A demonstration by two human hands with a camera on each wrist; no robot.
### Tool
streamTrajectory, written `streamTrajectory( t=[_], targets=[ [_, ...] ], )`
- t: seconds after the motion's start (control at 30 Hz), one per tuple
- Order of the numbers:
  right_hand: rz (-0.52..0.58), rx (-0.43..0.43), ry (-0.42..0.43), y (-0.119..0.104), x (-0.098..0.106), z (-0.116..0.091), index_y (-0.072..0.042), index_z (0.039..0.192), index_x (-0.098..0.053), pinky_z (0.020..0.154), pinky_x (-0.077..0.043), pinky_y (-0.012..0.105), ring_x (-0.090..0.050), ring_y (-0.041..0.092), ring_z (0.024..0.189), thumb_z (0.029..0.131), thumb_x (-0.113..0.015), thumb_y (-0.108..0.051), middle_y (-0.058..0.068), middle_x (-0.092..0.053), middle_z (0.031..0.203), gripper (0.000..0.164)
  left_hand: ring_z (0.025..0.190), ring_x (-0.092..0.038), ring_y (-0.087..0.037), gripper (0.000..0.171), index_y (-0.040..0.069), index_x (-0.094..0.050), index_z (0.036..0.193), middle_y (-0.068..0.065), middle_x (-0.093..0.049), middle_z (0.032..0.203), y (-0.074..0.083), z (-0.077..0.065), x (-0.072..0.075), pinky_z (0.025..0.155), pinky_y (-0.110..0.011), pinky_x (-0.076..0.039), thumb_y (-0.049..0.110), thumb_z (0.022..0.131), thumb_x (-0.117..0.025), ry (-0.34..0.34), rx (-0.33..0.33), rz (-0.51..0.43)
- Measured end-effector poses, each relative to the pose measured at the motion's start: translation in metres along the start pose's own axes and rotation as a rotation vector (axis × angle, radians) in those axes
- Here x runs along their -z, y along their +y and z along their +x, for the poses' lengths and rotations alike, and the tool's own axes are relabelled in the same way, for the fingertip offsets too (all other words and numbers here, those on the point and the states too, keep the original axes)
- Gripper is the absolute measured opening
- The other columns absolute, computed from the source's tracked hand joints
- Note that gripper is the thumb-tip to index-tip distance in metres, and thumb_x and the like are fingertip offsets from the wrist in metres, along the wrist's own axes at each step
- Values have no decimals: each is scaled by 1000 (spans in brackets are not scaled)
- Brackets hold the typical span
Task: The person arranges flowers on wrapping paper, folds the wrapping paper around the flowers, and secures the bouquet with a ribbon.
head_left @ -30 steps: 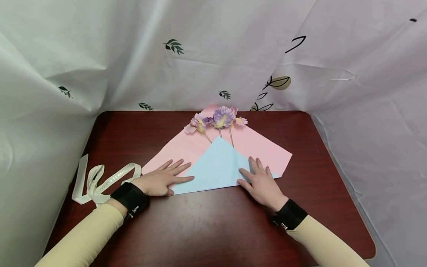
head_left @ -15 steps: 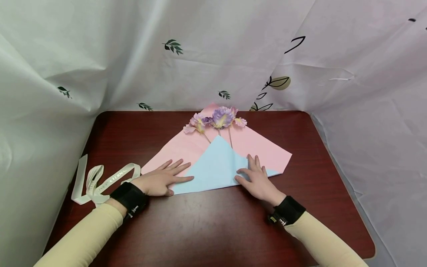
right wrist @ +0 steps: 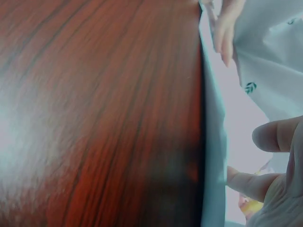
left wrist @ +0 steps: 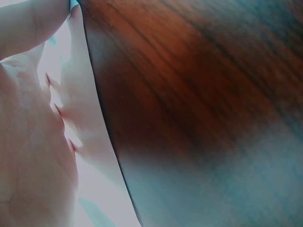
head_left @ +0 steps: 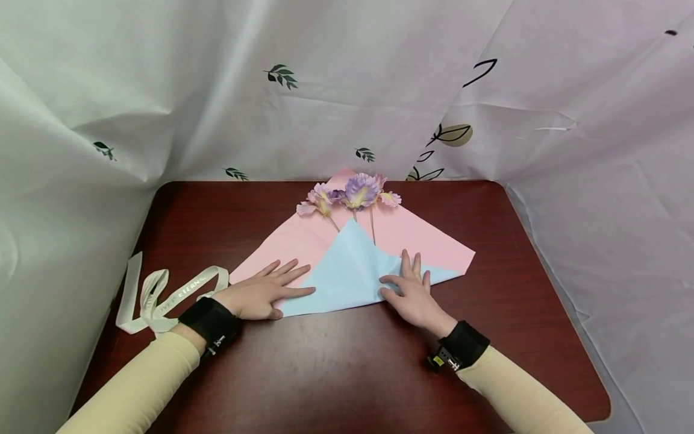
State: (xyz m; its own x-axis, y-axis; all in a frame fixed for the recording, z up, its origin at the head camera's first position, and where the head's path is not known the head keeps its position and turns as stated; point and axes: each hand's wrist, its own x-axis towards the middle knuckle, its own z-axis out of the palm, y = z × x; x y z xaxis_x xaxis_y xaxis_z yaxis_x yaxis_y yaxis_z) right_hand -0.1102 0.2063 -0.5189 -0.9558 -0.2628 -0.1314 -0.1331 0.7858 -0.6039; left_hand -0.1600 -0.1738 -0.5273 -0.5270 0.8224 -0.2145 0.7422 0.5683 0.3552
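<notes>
A pink sheet of wrapping paper (head_left: 434, 238) lies on the table, its light-blue lower part (head_left: 344, 277) folded up into a point. Artificial irises (head_left: 362, 190) in purple and pink lie across the top, their lower stems hidden under the blue fold. My left hand (head_left: 260, 296) rests with spread fingers on the paper's left corner. On the right side of the blue fold, my right hand (head_left: 414, 301) touches the paper with fingers spread. In the right wrist view, the thumb and a finger stand apart near the paper's folded edge (right wrist: 215, 127).
A looped cream ribbon (head_left: 179, 295) with printed letters lies left of my left hand. The dark red wooden table (head_left: 336, 380) has rounded corners. White cloth (head_left: 347, 90) with leaf prints hangs behind and at both sides.
My right hand has slid a little left, and the blue fold has shifted with it, creasing near the fingers. More blue shows at the right corner. The left hand stays put.
</notes>
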Motion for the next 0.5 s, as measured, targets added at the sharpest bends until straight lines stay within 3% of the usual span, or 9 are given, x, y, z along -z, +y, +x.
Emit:
streamTrajectory(
  t=[0.13, 0.27, 0.5],
  targets=[
    [-141, 82, 37, 2, -2, -6, -9, 134, -61, 109, 6, 74, 9, 44, 151, 99, -52, -46, 16, -1, 166, 51, 154, -3, -28, 76, 44, -31, 151, 4, -6, 167, 2, 1, 1, 121, -55, -8, 29, 85, -67, 4, 4, -4],
    [-298, 105, -13, 5, -3, -19, -10, 149, -42, 114, -4, 70, -5, 38, 153, 100, -48, -50, 13, -10, 166, 64, 154, -4, -29, 77, 43, -31, 151, 3, -7, 167, 3, 1, 1, 121, -57, -8, 40, 84, -67, 11, -1, 19],
    [-373, 77, -117, 14, -9, -35, -13, 157, -20, 116, -14, 64, -8, 35, 153, 99, -46, -56, 15, -6, 165, 77, 153, -12, -33, 78, 38, -37, 151, -2, -13, 166, 2, -1, 3, 118, -60, -13, 46, 81, -70, 55, -41, 66]
  ],
)
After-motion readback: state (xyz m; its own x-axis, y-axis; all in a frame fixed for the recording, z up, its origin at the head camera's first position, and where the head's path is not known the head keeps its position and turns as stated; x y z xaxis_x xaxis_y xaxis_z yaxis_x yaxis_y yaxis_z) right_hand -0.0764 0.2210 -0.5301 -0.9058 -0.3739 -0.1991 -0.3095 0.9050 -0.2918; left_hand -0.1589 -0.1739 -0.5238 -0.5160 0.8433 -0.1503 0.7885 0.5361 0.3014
